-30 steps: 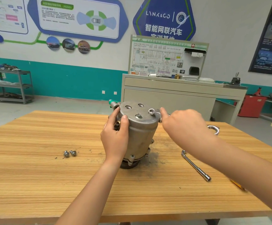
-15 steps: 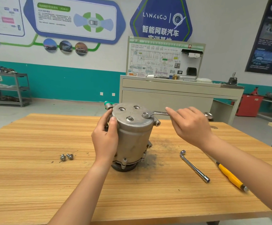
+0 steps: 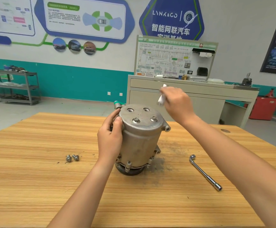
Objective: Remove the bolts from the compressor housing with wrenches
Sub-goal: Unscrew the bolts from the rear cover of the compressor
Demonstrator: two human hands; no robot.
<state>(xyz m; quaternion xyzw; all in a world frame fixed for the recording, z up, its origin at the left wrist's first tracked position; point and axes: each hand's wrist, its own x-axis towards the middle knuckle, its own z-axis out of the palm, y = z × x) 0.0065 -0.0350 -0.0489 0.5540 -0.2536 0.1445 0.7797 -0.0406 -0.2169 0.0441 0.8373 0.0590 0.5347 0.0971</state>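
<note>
The grey compressor housing stands upright in the middle of the wooden table. My left hand grips its upper left side. On its top face two bolts sit in the near holes, while the two far holes are bare. My right hand is raised above and behind the housing, holding a wrench that shows only as a bright blur, clear of the bolts. Two loose bolts lie on the table to the left.
An L-shaped socket wrench lies on the table right of the housing, near my right forearm. Dark grime marks the wood around the base. Beyond the table stand a beige training bench and a metal shelf cart.
My right hand has lifted the wrench off the top bolt and swung it up and back. My left hand has kept its grip on the housing.
</note>
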